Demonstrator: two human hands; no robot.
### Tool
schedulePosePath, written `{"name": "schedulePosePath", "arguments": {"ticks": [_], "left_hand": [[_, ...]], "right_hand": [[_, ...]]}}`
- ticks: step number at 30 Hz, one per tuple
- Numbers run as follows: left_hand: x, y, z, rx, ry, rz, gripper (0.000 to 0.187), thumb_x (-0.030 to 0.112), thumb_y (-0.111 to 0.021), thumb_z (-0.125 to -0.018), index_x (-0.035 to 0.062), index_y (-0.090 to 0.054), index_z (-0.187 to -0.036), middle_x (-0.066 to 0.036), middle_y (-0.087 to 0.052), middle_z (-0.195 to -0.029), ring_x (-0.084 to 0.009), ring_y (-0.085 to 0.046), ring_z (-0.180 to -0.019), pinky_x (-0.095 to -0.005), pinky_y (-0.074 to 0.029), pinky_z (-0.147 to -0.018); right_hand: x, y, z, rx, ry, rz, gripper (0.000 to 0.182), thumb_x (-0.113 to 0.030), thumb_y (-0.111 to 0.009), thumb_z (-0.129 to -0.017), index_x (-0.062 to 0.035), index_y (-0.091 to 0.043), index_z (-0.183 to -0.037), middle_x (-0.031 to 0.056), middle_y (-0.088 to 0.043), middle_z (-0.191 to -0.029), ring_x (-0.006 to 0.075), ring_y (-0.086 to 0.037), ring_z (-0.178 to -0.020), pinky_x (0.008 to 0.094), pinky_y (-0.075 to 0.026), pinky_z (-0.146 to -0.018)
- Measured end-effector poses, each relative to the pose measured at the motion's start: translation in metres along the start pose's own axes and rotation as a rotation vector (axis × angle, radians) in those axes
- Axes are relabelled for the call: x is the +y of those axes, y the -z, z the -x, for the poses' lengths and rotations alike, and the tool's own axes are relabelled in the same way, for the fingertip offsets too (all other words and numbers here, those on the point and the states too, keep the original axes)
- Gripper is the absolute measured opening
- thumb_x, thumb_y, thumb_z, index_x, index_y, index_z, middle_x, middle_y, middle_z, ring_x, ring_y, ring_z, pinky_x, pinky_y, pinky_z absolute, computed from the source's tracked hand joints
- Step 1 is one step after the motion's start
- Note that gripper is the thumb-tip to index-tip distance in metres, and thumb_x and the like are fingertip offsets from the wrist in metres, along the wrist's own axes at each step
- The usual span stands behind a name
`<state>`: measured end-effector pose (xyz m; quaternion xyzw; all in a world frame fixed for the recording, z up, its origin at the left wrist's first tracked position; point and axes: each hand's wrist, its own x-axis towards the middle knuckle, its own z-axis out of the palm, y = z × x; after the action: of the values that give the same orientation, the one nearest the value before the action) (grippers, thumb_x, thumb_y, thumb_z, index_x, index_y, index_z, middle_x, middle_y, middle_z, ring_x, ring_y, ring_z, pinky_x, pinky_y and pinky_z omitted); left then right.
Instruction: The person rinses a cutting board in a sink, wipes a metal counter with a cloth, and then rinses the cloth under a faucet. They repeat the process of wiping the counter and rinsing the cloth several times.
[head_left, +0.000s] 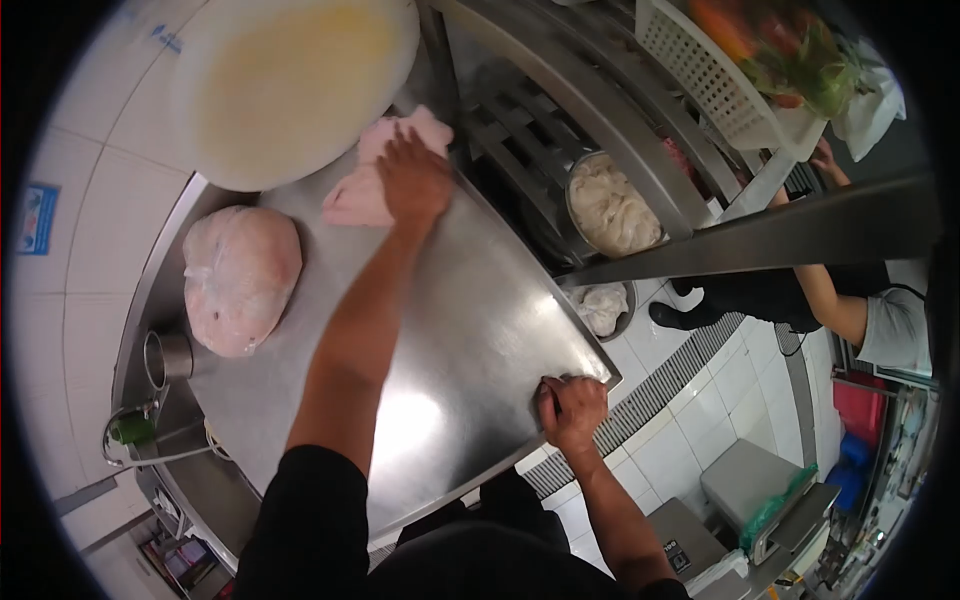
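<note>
My left hand lies across a pink cloth at the far end of the steel table. Its fingers are stretched out and pressed down on the cloth, which is bunched and folded around them. Near the table's right corner, my right hand rests on the surface with its fingers curled in; the inside of that hand is hidden. Left of my left forearm sits a large, pale pink mass in a clear plastic bag. Beyond the cloth, a big round whitish tub or lid with a yellowish middle looks blurred.
A steel cup stands by the table's left edge. To the right, a slatted rack holds a bowl of pale, dough-like stuff. A white basket of vegetables is above it. Another person's arm shows at the right.
</note>
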<state>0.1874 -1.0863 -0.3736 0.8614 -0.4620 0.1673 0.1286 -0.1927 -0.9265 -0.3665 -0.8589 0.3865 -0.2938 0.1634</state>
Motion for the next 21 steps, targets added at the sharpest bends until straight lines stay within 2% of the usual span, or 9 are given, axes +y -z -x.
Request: {"name": "schedulePosePath", "arguments": {"ticks": [3,5,6,8,10,13,16,19,21], "left_hand": [[0.047,0.048,0.053,-0.375,-0.074,0.163,0.057,0.025,-0.046,-0.093,-0.0051,-0.044,-0.141,-0.027,-0.04,-0.147,-0.0418,-0.04,-0.134,-0.0564,-0.027,-0.112],[0.08,0.064,0.13,-0.068,-0.181,0.209,0.058,0.025,-0.052,-0.09,-0.004,-0.046,-0.139,-0.025,-0.045,-0.143,-0.0419,-0.041,-0.132,-0.0575,-0.026,-0.112],[0.09,0.074,0.163,-0.109,-0.26,0.262,0.056,0.025,-0.053,-0.089,-0.003,-0.049,-0.137,-0.024,-0.044,-0.145,-0.041,-0.04,-0.133,-0.0578,-0.027,-0.111],[0.094,0.111,0.214,-0.312,-0.419,0.375,0.053,0.029,-0.057,-0.087,0.0057,-0.055,-0.134,-0.018,-0.041,-0.148,-0.0393,-0.036,-0.137,-0.0576,-0.026,-0.111],[0.073,0.128,0.269,-0.372,-0.54,0.568,0.053,0.034,-0.06,-0.086,0.0144,-0.056,-0.135,-0.013,-0.041,-0.149,-0.0391,-0.031,-0.141,-0.0566,-0.026,-0.112],[0.023,0.163,0.309,-0.344,-0.347,0.538,0.055,0.037,-0.061,-0.086,0.0178,-0.055,-0.136,-0.011,-0.038,-0.152,-0.0388,-0.025,-0.145,-0.0548,-0.025,-0.114],[-0.084,0.176,0.327,-0.29,-0.064,0.298,0.057,0.038,-0.061,-0.084,0.016,-0.052,-0.136,-0.012,-0.042,-0.145,-0.0373,-0.032,-0.137,-0.0531,-0.03,-0.109],[-0.193,0.19,0.31,-0.11,0.206,-0.006,0.051,0.034,-0.059,-0.085,0.0105,-0.055,-0.131,-0.014,-0.049,-0.138,-0.0372,-0.04,-0.132,-0.0528,-0.031,-0.107],[-0.283,0.184,0.305,-0.006,0.421,-0.17,0.049,0.034,-0.056,-0.088,0.0097,-0.054,-0.131,-0.018,-0.052,-0.136,-0.04,-0.045,-0.128,-0.0546,-0.033,-0.107]], "right_hand": [[0.001,-0.003,0.006,0.066,0.037,0.03,0.013,-0.014,-0.068,-0.075,-0.0125,-0.071,-0.087,0.0078,-0.052,-0.068,0.029,-0.052,-0.066,0.0409,-0.039,-0.066],[0.013,-0.005,0.015,0.074,0.066,-0.026,0.012,-0.012,-0.067,-0.076,-0.0108,-0.071,-0.088,0.0085,-0.054,-0.068,0.0283,-0.053,-0.066,0.0402,-0.04,-0.066],[0.018,-0.004,0.016,0.079,0.09,-0.083,0.012,-0.009,-0.066,-0.077,-0.009,-0.07,-0.088,0.0092,-0.055,-0.069,0.0276,-0.053,-0.066,0.0395,-0.04,-0.065],[0.019,0.003,0.023,0.07,-0.154,-0.397,0.01,-0.008,-0.06,-0.086,-0.004,-0.069,-0.089,0.0056,-0.058,-0.07,0.0192,-0.052,-0.066,0.0332,-0.04,-0.063],[0.015,0.018,0.03,0.137,-0.614,-0.695,0.013,-0.01,-0.061,-0.088,-0.0012,-0.068,-0.096,0.0031,-0.06,-0.073,0.0141,-0.054,-0.068,0.0274,-0.043,-0.065],[0.037,0.048,0.047,0.206,-0.669,-0.662,0.019,-0.015,-0.055,-0.096,0.0007,-0.066,-0.097,-0.003,-0.049,-0.071,0.0074,-0.044,-0.066,0.0238,-0.036,-0.06],[0.033,0.081,0.081,0.133,-0.71,-0.54,0.028,-0.023,-0.052,-0.1,0.0004,-0.065,-0.094,-0.0039,-0.041,-0.067,0.0067,-0.039,-0.065,0.0238,-0.033,-0.059],[0.055,0.09,0.144,0.039,-0.738,-0.524,0.033,-0.028,-0.051,-0.099,0.0011,-0.065,-0.094,-0.0018,-0.044,-0.065,0.008,-0.042,-0.062,0.0246,-0.035,-0.056],[0.066,0.088,0.185,-0.112,-0.927,-0.373,0.035,-0.03,-0.05,-0.098,0.0015,-0.066,-0.093,0.0005,-0.049,-0.064,0.0094,-0.045,-0.059,0.0262,-0.038,-0.052]]}}
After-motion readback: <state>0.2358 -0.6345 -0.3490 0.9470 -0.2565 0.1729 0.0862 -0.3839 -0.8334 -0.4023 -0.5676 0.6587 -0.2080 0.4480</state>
